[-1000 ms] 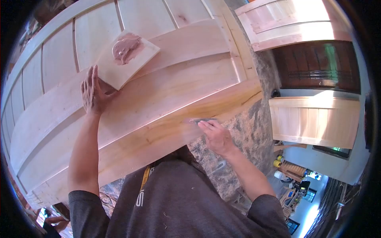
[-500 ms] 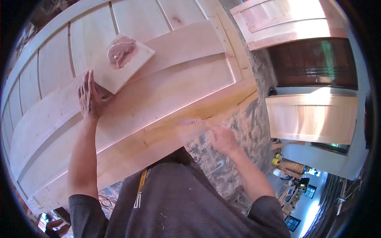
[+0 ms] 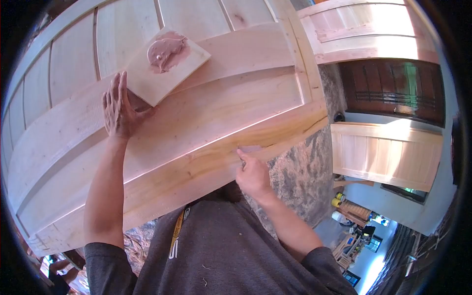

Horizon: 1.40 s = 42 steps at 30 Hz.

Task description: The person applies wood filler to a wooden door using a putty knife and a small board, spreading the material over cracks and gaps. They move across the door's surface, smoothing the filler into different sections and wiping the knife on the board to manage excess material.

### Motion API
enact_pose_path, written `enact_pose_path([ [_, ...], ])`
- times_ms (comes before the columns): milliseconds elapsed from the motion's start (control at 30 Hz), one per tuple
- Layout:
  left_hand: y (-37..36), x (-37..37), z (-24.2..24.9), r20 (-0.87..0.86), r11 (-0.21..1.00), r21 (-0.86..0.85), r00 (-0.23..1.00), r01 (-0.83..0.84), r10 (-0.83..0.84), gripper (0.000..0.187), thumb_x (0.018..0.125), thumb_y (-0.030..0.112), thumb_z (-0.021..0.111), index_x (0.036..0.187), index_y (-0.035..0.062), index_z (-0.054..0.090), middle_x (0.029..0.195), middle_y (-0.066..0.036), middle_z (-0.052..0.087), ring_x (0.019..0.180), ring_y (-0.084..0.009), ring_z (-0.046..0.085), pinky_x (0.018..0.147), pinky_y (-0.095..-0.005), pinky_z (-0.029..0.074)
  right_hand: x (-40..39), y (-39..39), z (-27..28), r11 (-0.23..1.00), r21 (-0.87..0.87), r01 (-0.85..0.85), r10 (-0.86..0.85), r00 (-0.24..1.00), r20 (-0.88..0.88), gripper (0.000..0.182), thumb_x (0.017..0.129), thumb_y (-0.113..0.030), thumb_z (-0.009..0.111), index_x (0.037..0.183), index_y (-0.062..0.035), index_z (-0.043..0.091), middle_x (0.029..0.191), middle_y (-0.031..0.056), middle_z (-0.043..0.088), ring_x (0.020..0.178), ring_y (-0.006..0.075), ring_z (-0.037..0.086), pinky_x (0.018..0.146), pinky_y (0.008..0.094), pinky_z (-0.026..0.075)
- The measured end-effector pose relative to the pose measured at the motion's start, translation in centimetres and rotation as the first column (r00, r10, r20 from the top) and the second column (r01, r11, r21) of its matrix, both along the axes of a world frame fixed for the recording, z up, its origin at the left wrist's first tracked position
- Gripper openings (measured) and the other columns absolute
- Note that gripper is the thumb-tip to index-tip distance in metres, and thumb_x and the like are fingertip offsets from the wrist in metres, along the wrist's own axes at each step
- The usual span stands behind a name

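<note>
A large pale wooden door panel (image 3: 206, 118) lies in front of me. On it rests a small board (image 3: 189, 64) bearing a mound of pink paste (image 3: 166, 51). My left hand (image 3: 119, 107) lies on the panel with its fingers apart, at the board's lower left edge. My right hand (image 3: 252, 172) is at the panel's near rail, index finger stretched to a smear of pink paste (image 3: 251, 148) beside a dark crack; its other fingers are curled, and nothing shows in them.
At the right stand a dark door (image 3: 393, 88) and a pale panelled door (image 3: 386, 152). Shavings cover the floor (image 3: 300, 172). Another person's hand (image 3: 61, 273) shows at the lower left. Yellow tins (image 3: 338, 199) are farther off.
My right hand has moved left along the rail, and the pink smear looks flatter and smoother. The view has shifted slightly; my left hand stays by the board.
</note>
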<state>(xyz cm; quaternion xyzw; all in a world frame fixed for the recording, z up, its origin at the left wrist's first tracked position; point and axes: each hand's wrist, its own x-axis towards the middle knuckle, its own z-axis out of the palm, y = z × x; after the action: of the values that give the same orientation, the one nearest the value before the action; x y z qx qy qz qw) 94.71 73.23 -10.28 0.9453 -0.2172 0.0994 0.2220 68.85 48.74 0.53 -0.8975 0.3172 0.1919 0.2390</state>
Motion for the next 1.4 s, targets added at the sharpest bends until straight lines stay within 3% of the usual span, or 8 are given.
enact_pose_path([
  [267,0.0,0.0,0.0,-0.013,1.0,0.006,1.0,-0.008,0.008,0.125,0.056,0.049,0.093,0.156,0.0104,0.029,0.156,-0.015,0.04,0.143,-0.0322,0.038,0.117,-0.0476,0.031,-1.6,-2.8,1.5,0.865,0.054,-0.499,0.495,0.866,0.067,0.045,0.082,-0.003,0.056,0.126,-0.0016,0.065,0.125,0.0184,0.068,0.11,0.037,0.063,0.091,0.0457,0.055],
  [367,-0.1,0.1,-0.1,-0.002,1.0,0.012,1.0,-0.014,0.015,0.125,0.056,0.048,0.093,0.157,0.011,0.029,0.156,-0.014,0.04,0.143,-0.0327,0.038,0.116,-0.0479,0.031,-4.4,-7.8,1.3,0.755,-0.221,-0.618,0.647,0.757,0.091,0.045,0.082,-0.002,0.058,0.126,-0.0016,0.065,0.129,0.0156,0.067,0.115,0.0326,0.061,0.096,0.0418,0.055],
  [667,-0.4,0.1,-0.6,0.03,1.0,0.02,0.999,-0.021,0.021,0.122,0.057,0.045,0.092,0.156,0.012,0.029,0.156,-0.014,0.04,0.142,-0.0336,0.039,0.116,-0.0474,0.031,-8.7,-13.1,-2.5,0.699,-0.369,-0.612,0.702,0.687,0.19,0.042,0.085,-0.003,0.059,0.127,-0.0013,0.064,0.132,0.0136,0.066,0.124,0.0279,0.06,0.098,0.039,0.055],
  [767,-0.2,-0.2,-1.1,0.026,0.998,0.047,0.999,-0.038,0.037,0.123,0.056,0.045,0.092,0.157,0.0123,0.029,0.156,-0.014,0.041,0.141,-0.0336,0.04,0.116,-0.0469,0.032,-8.9,-13.2,-1.4,0.762,-0.211,-0.612,0.643,0.753,0.14,0.043,0.088,-0.003,0.057,0.13,-0.0043,0.064,0.132,0.0151,0.065,0.125,0.0298,0.059,0.099,0.0401,0.055],
  [867,-0.7,-0.1,-0.5,0.018,0.996,0.064,0.998,-0.055,0.053,0.123,0.056,0.044,0.092,0.157,0.0123,0.029,0.155,-0.014,0.041,0.141,-0.0335,0.04,0.116,-0.0469,0.032,-7.5,-14.4,1.0,0.855,-0.01,-0.519,0.519,0.853,0.058,0.043,0.092,-0.003,0.053,0.133,-0.0071,0.063,0.13,0.0158,0.066,0.123,0.032,0.061,0.101,0.0428,0.054],
  [1033,-0.7,-0.4,-0.2,0.006,0.996,0.064,0.998,-0.056,0.056,0.123,0.056,0.045,0.092,0.157,0.0123,0.029,0.156,-0.013,0.041,0.141,-0.0333,0.04,0.117,-0.0471,0.032,-4.9,-11.3,1.5,0.997,-0.021,-0.075,0.069,0.975,-0.211,0.043,0.088,-0.006,0.054,0.13,-0.0073,0.065,0.121,0.0152,0.07,0.111,0.0313,0.066,0.096,0.0429,0.054],
  [1267,-0.4,0.0,-0.8,0.032,0.997,0.066,0.999,-0.04,0.038,0.123,0.056,0.046,0.092,0.156,0.0125,0.03,0.156,-0.013,0.04,0.141,-0.0335,0.04,0.116,-0.0473,0.033,-6.6,-10.7,0.2,0.897,-0.042,-0.441,0.442,0.89,0.108,0.044,0.085,-0.011,0.061,0.128,-0.0033,0.064,0.127,0.0132,0.068,0.116,0.0318,0.063,0.096,0.0439,0.055],
  [1400,-0.4,-0.1,-0.8,0.024,0.998,0.051,0.999,-0.035,0.033,0.121,0.058,0.047,0.091,0.156,0.0128,0.03,0.156,-0.013,0.04,0.141,-0.0337,0.04,0.116,-0.0474,0.033,-6.9,-13.0,-0.9,0.785,-0.262,-0.561,0.614,0.764,0.201,0.044,0.083,-0.008,0.062,0.127,-0.0047,0.065,0.128,0.0109,0.068,0.115,0.0288,0.063,0.091,0.0394,0.057],
])
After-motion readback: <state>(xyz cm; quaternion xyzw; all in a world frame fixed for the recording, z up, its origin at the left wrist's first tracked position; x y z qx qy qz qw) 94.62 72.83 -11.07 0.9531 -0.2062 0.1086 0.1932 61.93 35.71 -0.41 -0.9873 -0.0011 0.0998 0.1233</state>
